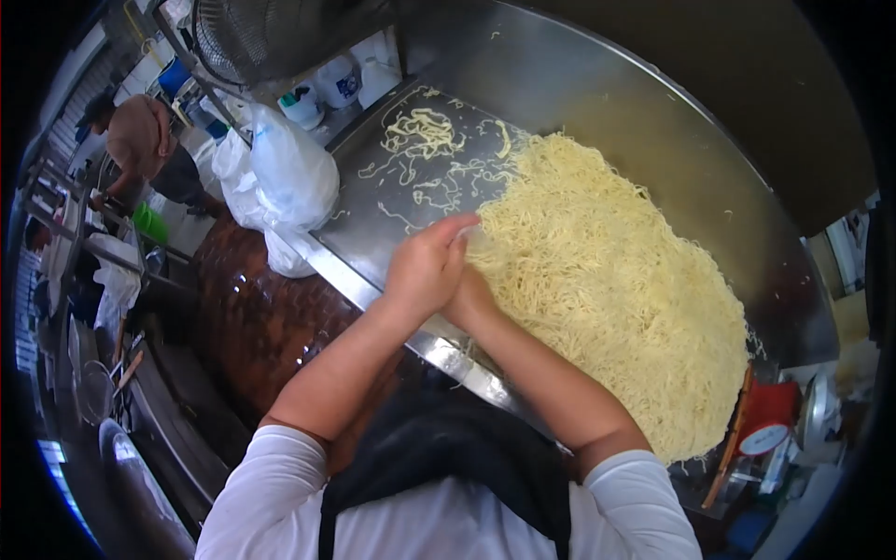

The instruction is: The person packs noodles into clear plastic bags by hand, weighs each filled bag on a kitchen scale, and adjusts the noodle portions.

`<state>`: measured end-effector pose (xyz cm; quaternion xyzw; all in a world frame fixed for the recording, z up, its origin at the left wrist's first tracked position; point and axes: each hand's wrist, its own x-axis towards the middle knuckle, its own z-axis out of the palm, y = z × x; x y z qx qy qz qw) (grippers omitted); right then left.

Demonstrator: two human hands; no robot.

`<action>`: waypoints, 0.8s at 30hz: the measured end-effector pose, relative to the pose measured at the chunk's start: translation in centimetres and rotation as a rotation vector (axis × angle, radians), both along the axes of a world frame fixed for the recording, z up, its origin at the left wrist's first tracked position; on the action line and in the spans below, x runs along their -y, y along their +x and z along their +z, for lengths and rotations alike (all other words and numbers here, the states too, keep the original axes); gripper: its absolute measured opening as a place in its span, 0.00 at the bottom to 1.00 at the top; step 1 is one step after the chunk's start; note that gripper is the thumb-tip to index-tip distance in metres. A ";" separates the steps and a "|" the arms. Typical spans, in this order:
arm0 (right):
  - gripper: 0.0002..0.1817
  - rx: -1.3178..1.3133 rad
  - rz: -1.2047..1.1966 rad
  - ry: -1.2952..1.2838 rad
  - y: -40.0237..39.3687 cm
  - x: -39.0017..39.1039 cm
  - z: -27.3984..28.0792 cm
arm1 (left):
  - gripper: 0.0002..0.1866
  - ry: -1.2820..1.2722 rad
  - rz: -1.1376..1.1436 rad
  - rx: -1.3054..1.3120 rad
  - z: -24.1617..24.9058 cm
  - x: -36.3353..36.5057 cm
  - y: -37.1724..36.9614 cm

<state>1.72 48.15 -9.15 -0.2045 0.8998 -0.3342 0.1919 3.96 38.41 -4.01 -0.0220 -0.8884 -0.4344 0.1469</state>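
A large heap of pale yellow noodles (616, 280) covers much of the steel table (364, 201). Both hands meet at the heap's left edge, near the table's front rim. My left hand (427, 266) lies over the other, its fingers pointing right and pressed together near a small whitish, translucent bit. Mostly hidden behind it is my right hand (471, 297); its fingers cannot be made out. Loose noodle strands (422, 133) are scattered over the table's far left part.
White plastic bags (289, 173) hang at the table's left corner. Bottles (338, 82) and a fan (229, 42) are beyond. A red scale (770, 417) stands at right. Another person (140, 140) bends over at the far left, near a green bucket (149, 224).
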 end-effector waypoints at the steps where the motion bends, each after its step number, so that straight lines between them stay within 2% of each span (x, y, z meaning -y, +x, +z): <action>1: 0.16 -0.097 0.182 -0.170 0.5 0.4 -3.4 | 0.12 0.018 -0.003 -0.022 0.3 -0.2 -0.2; 2: 0.17 -0.093 0.310 -0.160 0.4 0.6 -4.3 | 0.11 0.035 -0.007 -0.050 0.4 -0.2 -0.5; 3: 0.17 -0.086 0.438 -0.157 0.3 0.8 -5.2 | 0.10 0.160 0.014 0.058 -0.2 0.6 -0.5; 5: 0.18 0.137 0.574 0.214 -2.2 1.5 1.0 | 0.10 0.356 0.038 -0.064 -3.1 3.8 -1.6; 6: 0.19 0.233 0.528 -0.001 -3.2 0.3 3.1 | 0.10 0.460 0.056 -0.121 -4.2 5.2 -1.8; 7: 0.21 0.332 0.480 -0.211 -4.1 -1.4 4.7 | 0.09 0.584 0.102 -0.017 -3.8 6.1 -1.4; 9: 0.32 0.298 0.139 -0.323 -5.0 -2.9 6.3 | 0.10 0.827 0.190 0.183 -1.9 7.4 -0.6; 11: 0.38 -0.122 0.087 -0.186 -2.4 -3.0 4.0 | 0.10 0.934 0.243 0.201 -1.7 8.0 -0.4; 14: 0.41 -0.463 0.051 0.191 2.1 -3.5 -1.5 | 0.10 1.098 0.279 0.162 -2.2 9.1 -0.8; 15: 0.36 -0.468 0.021 0.210 2.4 -4.2 -4.1 | 0.10 1.153 0.288 0.145 -2.5 9.6 -0.7; 16: 0.32 -0.472 -0.012 0.228 2.5 -4.5 -4.0 | 0.11 1.197 0.207 0.162 -2.7 10.1 -0.4; 18: 0.24 -0.301 0.032 0.207 1.8 -6.3 -3.1 | 0.13 1.276 0.040 0.198 -3.1 11.3 0.2; 19: 0.20 -0.213 0.050 0.197 1.6 -6.8 -1.7 | 0.16 1.115 -0.111 0.320 -3.9 12.1 0.3; 21: 0.17 -0.073 0.050 0.028 1.5 -6.4 0.9 | 0.20 0.651 -0.405 0.351 -2.8 8.1 0.9; 22: 0.15 -0.006 0.055 -0.057 1.3 -5.9 1.8 | 0.23 0.235 -0.559 0.373 -0.6 5.9 1.3; 24: 0.19 0.077 0.075 -0.141 1.1 -5.6 2.7 | 0.19 -0.314 -0.482 0.293 -1.0 2.7 1.3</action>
